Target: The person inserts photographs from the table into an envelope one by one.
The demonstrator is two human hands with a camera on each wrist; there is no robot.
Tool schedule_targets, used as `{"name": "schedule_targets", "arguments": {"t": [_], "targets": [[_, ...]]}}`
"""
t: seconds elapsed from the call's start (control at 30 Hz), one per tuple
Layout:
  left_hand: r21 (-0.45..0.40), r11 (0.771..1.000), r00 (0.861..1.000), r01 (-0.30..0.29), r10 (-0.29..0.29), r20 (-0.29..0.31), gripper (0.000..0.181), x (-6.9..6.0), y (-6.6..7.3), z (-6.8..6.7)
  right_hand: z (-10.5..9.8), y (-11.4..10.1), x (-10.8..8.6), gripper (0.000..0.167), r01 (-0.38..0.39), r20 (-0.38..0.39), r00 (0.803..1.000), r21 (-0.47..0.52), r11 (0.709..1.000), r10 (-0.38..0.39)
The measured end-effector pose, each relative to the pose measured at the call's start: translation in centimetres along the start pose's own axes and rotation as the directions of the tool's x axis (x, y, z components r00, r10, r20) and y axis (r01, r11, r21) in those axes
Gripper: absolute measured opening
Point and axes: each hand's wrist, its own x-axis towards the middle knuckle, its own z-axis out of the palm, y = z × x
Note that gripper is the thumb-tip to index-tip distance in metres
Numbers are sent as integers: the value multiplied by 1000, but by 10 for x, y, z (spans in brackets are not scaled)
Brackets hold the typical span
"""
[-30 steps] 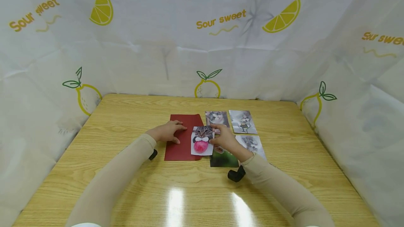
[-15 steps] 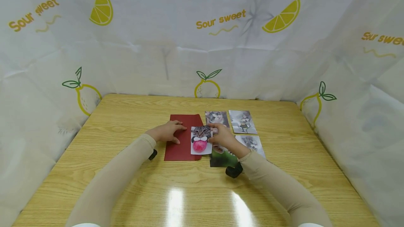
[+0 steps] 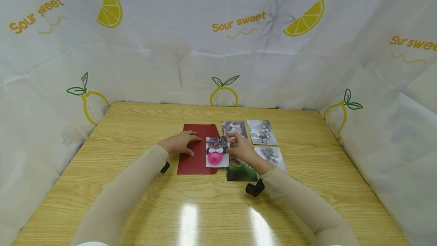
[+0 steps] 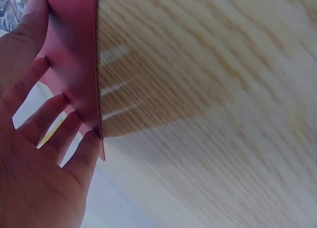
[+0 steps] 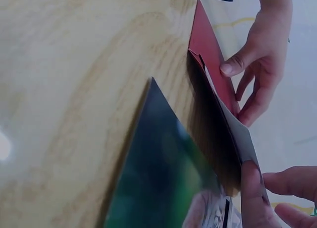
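A red paper envelope or folder (image 3: pixel 191 167) lies on the table at the middle of the head view. My left hand (image 3: pixel 178 142) rests on its left part, fingers spread and fingertips pressing the red surface (image 4: pixel 69 34). My right hand (image 3: pixel 246 152) pinches the right edge of a cat photo (image 3: pixel 216 158) with a pink ball shape on it. This photo overlaps the envelope's right side, tilted up at my fingers in the right wrist view. Whether any of it is inside the envelope I cannot tell. A green photo (image 3: pixel 240 173) lies partly beneath my right hand.
More cat photos lie to the right: one behind my right hand (image 3: pixel 234 127), one at the back right (image 3: pixel 263 132), one partly under my wrist (image 3: pixel 273 156). The wooden table (image 3: pixel 218 208) meets a white lemon-print curtain (image 3: pixel 177 79) at the back.
The pinched cat photo has shifted slightly left over the envelope. My right hand moved a little left, then back right. The left hand and envelope stay in place.
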Motion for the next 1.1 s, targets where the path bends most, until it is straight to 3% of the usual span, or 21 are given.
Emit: {"name": "schedule_targets", "arguments": {"t": [0.07, 0.23, 0.6, 1.1], "targets": [[-1, 1000, 1000, 2, -2, 0, 64, 0, 0, 0, 0, 1, -2, 58, -2, -6, 1000, 35, 999, 2], [-2, 1000, 1000, 4, -4, 5, 64, 1, 0, 0, 2, 1, -1, 53, 29, -59, 998, -33, 999, -31], [6, 1000, 1000, -3, 3, 0, 64, 3, -2, 1, 9, -4, 10, 54, 36, -94, 994, -126, 991, -48], [0, 1000, 1000, 4, -4, 2, 64, 2, 0, 0, 20, -6, 23, 54, 16, -79, 997, -66, 998, -21]]}}
